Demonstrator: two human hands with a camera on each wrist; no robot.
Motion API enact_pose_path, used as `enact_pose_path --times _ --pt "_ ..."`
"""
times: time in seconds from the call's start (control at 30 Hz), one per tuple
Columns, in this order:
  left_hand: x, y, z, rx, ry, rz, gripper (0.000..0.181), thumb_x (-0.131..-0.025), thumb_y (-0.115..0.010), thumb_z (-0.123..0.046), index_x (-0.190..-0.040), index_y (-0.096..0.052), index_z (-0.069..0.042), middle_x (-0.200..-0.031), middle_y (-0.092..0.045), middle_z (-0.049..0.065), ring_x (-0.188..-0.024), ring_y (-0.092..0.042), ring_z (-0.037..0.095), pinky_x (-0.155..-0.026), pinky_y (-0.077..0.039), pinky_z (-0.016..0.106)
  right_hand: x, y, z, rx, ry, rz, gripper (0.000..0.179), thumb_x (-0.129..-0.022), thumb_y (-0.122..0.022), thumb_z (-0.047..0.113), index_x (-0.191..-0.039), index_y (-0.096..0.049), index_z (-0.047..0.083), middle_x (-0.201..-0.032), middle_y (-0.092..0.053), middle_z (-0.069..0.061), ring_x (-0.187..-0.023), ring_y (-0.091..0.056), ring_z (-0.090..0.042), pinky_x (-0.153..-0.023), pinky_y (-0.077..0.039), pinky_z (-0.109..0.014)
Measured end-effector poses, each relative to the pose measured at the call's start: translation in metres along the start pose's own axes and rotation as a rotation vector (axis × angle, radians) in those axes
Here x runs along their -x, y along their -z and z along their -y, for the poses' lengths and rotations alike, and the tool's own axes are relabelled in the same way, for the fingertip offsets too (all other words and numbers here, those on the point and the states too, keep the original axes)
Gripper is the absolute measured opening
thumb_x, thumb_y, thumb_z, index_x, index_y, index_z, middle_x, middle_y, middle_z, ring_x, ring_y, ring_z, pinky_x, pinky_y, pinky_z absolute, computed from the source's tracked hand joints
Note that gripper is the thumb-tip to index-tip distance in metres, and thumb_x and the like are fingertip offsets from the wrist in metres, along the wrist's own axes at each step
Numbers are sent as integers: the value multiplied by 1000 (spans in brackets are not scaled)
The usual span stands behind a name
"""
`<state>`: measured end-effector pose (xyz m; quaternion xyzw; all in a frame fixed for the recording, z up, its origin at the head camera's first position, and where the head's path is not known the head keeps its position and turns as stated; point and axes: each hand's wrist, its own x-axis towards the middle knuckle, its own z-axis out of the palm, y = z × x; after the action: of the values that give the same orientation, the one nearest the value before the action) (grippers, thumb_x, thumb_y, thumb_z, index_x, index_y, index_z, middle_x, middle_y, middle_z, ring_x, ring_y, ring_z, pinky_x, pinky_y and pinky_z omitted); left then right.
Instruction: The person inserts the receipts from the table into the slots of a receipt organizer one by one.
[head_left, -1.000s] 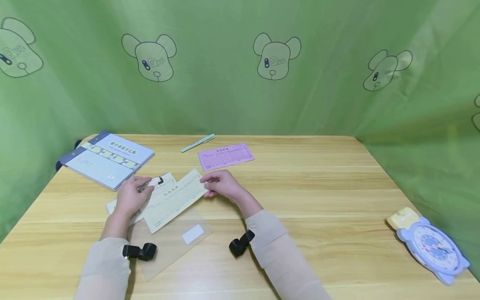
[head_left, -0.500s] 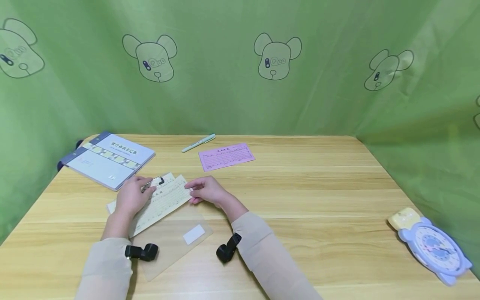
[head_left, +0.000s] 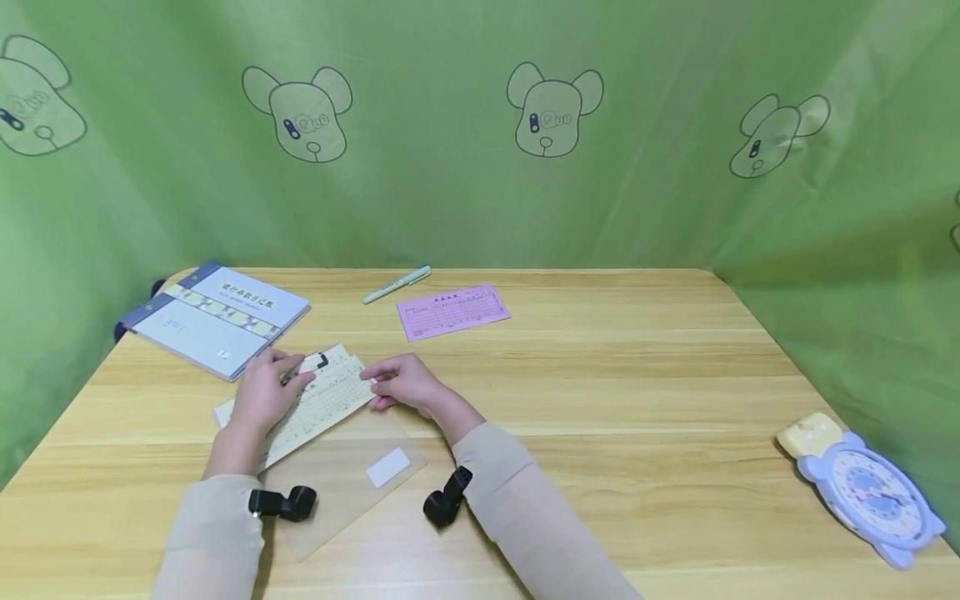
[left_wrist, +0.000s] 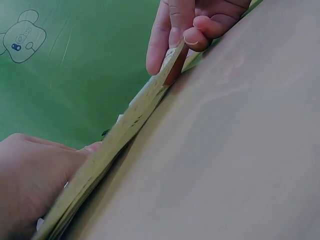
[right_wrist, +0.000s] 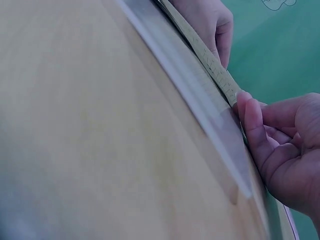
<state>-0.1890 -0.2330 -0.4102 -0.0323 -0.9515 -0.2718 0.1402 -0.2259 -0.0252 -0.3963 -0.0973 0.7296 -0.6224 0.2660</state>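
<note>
A see-through clipboard lies tilted on the table in the head view, with a wire clip near its far end. My left hand grips this clip, its thumb against the near side. Cream printed slips lie over the upper part of the board, partly under my left hand. At their right end, my right hand pinches the top slip between thumb and fingers. Seen edge-on in the left wrist view, the slips stand slightly fanned. The right wrist view shows my right fingers at the slip's end.
A bluish-white ledger book lies just beyond my left hand. Further back are a pale green pen and a pink printed slip. A blue toy clock with a yellow block sits at the right edge.
My right hand has moved left and slightly down, bringing the top cream slip closer over the other slips beneath the clip. The left hand has stayed at the clip.
</note>
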Motion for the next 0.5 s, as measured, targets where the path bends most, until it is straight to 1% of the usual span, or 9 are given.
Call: enact_pose_path --times 0.2,0.37,0.5 --pt "1 -1 1 -36 -34 -20 37 -81 -60 -16 -107 -55 9 -96 -47 20 -89 -41 35 -75 -34 46 -1 -2 -1 11 -4 -1 26 -79 -52 -11 -103 -59 -5 -74 -58 -13 -52 -58 -16 -55 -51 -26" --pt "-1 -2 0 -100 -79 -23 34 -83 -57 -16 -105 -55 10 -94 -48 20 -89 -42 36 -76 -35 46 -4 -3 -1 27 5 4 27 -78 -51 -11 -104 -58 -5 -73 -57 -13 -52 -57 -16 -55 -51 -26" --pt "-3 -2 -1 -144 -114 -31 30 -83 -57 -13 -103 -57 9 -93 -49 21 -87 -43 36 -75 -36 46 -6 -4 0 42 12 3 27 -78 -51 -11 -103 -59 -4 -73 -57 -14 -53 -58 -17 -55 -51 -27"
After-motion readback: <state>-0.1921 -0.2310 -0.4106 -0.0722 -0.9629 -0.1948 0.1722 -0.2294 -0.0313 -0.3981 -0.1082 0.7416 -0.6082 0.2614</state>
